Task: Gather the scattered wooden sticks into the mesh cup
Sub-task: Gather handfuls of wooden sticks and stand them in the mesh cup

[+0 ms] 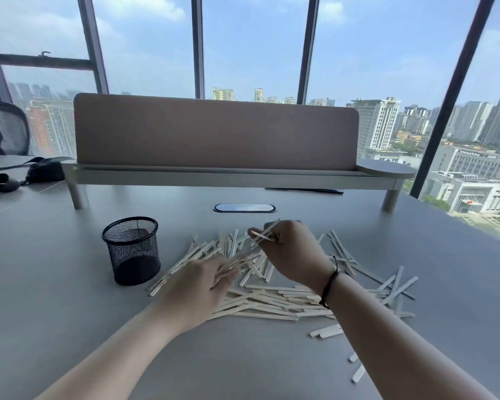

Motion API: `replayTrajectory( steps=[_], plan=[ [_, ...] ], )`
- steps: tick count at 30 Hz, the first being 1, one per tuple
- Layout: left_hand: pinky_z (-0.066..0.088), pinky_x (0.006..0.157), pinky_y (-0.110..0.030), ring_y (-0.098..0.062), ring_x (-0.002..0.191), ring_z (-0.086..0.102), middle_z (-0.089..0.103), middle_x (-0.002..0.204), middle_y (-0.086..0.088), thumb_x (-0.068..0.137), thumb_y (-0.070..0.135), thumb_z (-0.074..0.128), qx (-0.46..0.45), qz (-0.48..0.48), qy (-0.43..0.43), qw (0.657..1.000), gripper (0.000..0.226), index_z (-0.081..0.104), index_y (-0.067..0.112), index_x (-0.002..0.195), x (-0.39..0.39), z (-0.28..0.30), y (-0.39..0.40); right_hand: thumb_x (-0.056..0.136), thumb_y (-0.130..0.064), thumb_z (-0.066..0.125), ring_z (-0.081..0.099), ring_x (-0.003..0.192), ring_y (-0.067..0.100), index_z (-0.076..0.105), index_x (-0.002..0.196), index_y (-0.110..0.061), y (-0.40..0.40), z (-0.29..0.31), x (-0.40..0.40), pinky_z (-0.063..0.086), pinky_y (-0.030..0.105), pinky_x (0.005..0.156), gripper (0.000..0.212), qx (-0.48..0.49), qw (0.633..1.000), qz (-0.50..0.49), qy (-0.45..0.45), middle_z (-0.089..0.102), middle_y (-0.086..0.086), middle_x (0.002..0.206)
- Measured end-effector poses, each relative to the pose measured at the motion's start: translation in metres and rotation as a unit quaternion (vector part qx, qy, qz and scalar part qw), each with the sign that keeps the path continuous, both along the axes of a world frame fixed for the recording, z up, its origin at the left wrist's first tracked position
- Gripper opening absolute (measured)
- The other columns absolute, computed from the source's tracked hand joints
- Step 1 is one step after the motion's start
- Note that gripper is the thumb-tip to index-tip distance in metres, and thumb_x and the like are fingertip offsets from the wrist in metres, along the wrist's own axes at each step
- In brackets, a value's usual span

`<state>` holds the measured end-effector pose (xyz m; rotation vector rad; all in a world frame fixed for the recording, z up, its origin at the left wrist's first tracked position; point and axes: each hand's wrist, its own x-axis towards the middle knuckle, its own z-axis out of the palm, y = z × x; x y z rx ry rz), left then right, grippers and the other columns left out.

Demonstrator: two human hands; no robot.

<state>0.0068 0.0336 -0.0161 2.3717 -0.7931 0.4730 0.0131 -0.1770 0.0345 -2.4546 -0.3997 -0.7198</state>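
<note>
Gathering is underway: right hand (pixel 289 251) is pinching several wooden sticks (pixel 261 237); left hand (pixel 201 285) is reaching among them, hold unclear. Next, they need carrying left into the mesh cup (pixel 132 251).

One mesh cup (pixel 132 249), dozens of sticks (pixel 272 301), one left hand (pixel 194 287), one right hand (pixel 292 255)

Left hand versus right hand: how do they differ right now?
The right hand is raised and pinches a few sticks; the left hand lies low on the pile, its grip blurred. The right wrist wears a black cord; the left is bare. The left hand is nearer the mesh cup. Both are over the pile.
</note>
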Motion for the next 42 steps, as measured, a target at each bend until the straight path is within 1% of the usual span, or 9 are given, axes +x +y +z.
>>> replayTrajectory(
  steps=[3,11,14,18,22,30,33,37,42],
  plan=[
    [0.045,0.052,-0.033,-0.01,0.049,0.05,0.053,0.053,0.004,0.095,0.06,0.046,-0.044,0.012,0.027,0.999,0.039,0.063,0.027,0.084,0.002,-0.007,-0.001,0.093,-0.044,0.055,0.045,0.052,0.027,0.04,0.053,-0.014,0.02,0.008,0.001,0.046,0.037,0.053,0.052,-0.008,1.0,0.003,0.026,0.048,0.003,0.049],
    [0.028,0.044,-0.018,-0.007,0.039,0.036,0.037,0.041,0.01,0.099,0.033,0.059,-0.167,0.028,0.046,0.984,0.049,0.034,0.02,0.058,-0.001,0.005,-0.007,0.089,-0.032,0.07,0.026,0.041,0.008,0.046,0.059,-0.006,0.049,0.039,-0.001,0.024,0.022,0.044,0.047,0.165,0.985,0.041,0.017,0.031,-0.009,0.045],
    [0.025,0.045,-0.022,-0.008,0.041,0.03,0.032,0.041,0.008,0.099,0.035,0.059,-0.2,0.029,0.056,0.978,0.052,0.031,0.02,0.057,0.001,0.007,-0.006,0.091,-0.029,0.069,0.033,0.031,0.004,0.061,0.066,0.004,0.042,0.053,-0.001,0.026,0.016,0.041,0.042,0.301,0.952,0.041,0.02,0.036,-0.013,0.034],
    [0.02,0.043,-0.023,-0.008,0.04,0.024,0.025,0.042,0.008,0.098,0.034,0.059,-0.248,0.057,0.07,0.965,0.055,0.028,0.02,0.055,0.003,0.007,-0.005,0.09,-0.033,0.069,0.026,0.032,0.014,0.057,0.058,-0.014,0.027,0.064,0.003,0.023,0.022,0.042,0.039,0.466,0.883,0.04,0.037,0.032,-0.002,0.039],
    [0.022,0.048,-0.03,-0.018,0.042,0.024,0.025,0.044,-0.002,0.093,0.048,0.06,-0.37,0.06,0.166,0.912,0.064,0.029,0.008,0.054,0.008,0.007,-0.005,0.087,-0.037,0.071,0.025,0.031,0.016,0.055,0.061,-0.013,0.014,0.062,0.006,0.021,0.024,0.044,0.039,0.531,0.846,0.018,0.047,0.031,0.0,0.039],
    [0.023,0.044,-0.024,-0.016,0.04,0.02,0.021,0.048,-0.004,0.096,0.04,0.06,-0.421,0.0,0.244,0.873,0.059,0.032,0.012,0.052,0.009,0.003,-0.008,0.081,-0.033,0.079,0.026,0.033,0.014,0.052,0.06,-0.013,0.003,0.04,0.009,0.024,0.021,0.04,0.04,0.517,0.856,-0.001,0.033,0.033,0.001,0.041],
    [0.022,0.047,-0.031,-0.017,0.045,0.02,0.02,0.055,-0.011,0.091,0.045,0.066,-0.418,-0.005,0.239,0.877,0.063,0.031,0.005,0.057,0.009,-0.001,-0.008,0.08,-0.034,0.079,0.028,0.035,0.014,0.054,0.057,-0.013,0.008,0.04,0.005,0.026,0.022,0.041,0.04,0.495,0.868,0.02,0.021,0.036,0.0,0.042],
    [0.026,0.048,-0.036,-0.017,0.041,0.025,0.028,0.049,-0.007,0.084,0.048,0.067,-0.412,0.012,0.222,0.884,0.056,0.035,0.015,0.054,0.01,-0.003,-0.008,0.082,-0.033,0.078,0.03,0.04,0.011,0.05,0.064,0.011,0.024,0.044,-0.002,0.029,0.021,0.044,0.055,0.427,0.903,0.055,-0.02,0.037,0.0,0.044],
    [0.031,0.046,-0.044,-0.02,0.042,0.03,0.03,0.049,-0.011,0.085,0.045,0.068,-0.408,0.013,0.189,0.893,0.061,0.032,0.003,0.058,0.008,-0.001,-0.009,0.078,-0.034,0.082,0.031,0.046,0.01,0.044,0.055,0.002,0.046,0.038,-0.018,0.03,0.023,0.046,0.057,0.328,0.938,0.099,-0.051,0.037,-0.001,0.047]
  ],
)
